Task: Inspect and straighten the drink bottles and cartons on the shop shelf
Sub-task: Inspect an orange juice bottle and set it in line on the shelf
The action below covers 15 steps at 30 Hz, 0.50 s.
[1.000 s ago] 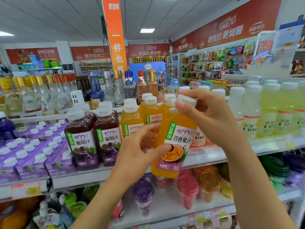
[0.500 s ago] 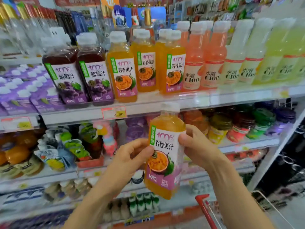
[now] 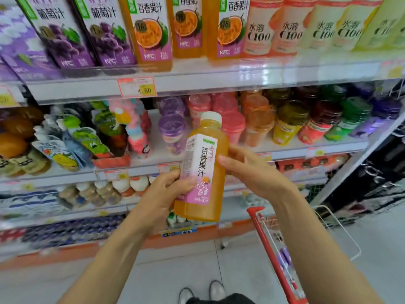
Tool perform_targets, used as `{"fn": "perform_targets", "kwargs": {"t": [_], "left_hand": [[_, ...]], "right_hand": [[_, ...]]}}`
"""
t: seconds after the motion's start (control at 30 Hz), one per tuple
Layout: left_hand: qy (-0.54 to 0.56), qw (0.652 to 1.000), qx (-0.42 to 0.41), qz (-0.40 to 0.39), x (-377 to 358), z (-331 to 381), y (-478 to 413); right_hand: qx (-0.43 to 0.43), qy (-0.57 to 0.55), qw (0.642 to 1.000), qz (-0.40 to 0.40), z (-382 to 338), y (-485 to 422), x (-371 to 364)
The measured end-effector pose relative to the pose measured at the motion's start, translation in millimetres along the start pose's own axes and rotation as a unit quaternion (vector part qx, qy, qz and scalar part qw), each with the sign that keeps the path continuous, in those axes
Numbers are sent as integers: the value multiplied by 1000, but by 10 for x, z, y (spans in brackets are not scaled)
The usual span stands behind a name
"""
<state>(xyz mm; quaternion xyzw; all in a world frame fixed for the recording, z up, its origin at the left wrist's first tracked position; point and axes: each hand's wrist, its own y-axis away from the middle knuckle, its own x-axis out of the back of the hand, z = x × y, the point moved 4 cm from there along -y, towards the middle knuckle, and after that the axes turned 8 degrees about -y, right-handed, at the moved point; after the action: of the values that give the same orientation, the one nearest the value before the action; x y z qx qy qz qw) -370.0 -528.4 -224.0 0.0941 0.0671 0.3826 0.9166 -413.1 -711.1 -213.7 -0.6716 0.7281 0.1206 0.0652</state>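
Orange juice in a clear plastic bottle [image 3: 203, 172] sits between my two hands at the centre of the frame, well below the top shelf [image 3: 197, 82] where its own kind stands. My left hand [image 3: 166, 194] grips the lower half, with the thumb lying across the pink foot of the label and the fingers curled round behind. My right hand [image 3: 247, 170] holds the upper body from the right, its thumb on the near face and its fingers passing out of sight behind. The long axis is close to upright, with the white cap [image 3: 211, 118] leaning slightly to the right of the base. The label is turned so that a panel of small print and the tall printed name face me, not the fruit picture. That picture faces outward on the passion-fruit bottles [image 3: 151, 29] lined up at the upper centre of the frame, above the price tag [image 3: 137, 87]. Those bottles lie up and a little left of my grip, and I judge this to be the relation that counts. The bottle has to go nearly straight up along its own axis, then in over the shelf lip, with a turn so the picture faces out. My right hand is the higher one and nearer the shelf, so I expect it to guide while the left bears the base. Which slot is free I cannot tell (the middle bottle does seem to stand further back). A red cart [image 3: 269, 242] stands at the lower right, apart from both arms.
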Motion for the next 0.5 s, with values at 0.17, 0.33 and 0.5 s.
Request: {"fn": "perform_targets", "kwargs": {"t": [0.17,0.33,0.5], "left_hand": [[-178,984,10,25,44,-71,-15],[-305,949,9,83,-33,-185,-27],[-202,976,40,77,-40,-208,-37]], "right_hand": [[-6,10,995,100,93,18,39],[-18,128,958,256,181,31,-3],[-21,98,981,164,147,87,22]]}}
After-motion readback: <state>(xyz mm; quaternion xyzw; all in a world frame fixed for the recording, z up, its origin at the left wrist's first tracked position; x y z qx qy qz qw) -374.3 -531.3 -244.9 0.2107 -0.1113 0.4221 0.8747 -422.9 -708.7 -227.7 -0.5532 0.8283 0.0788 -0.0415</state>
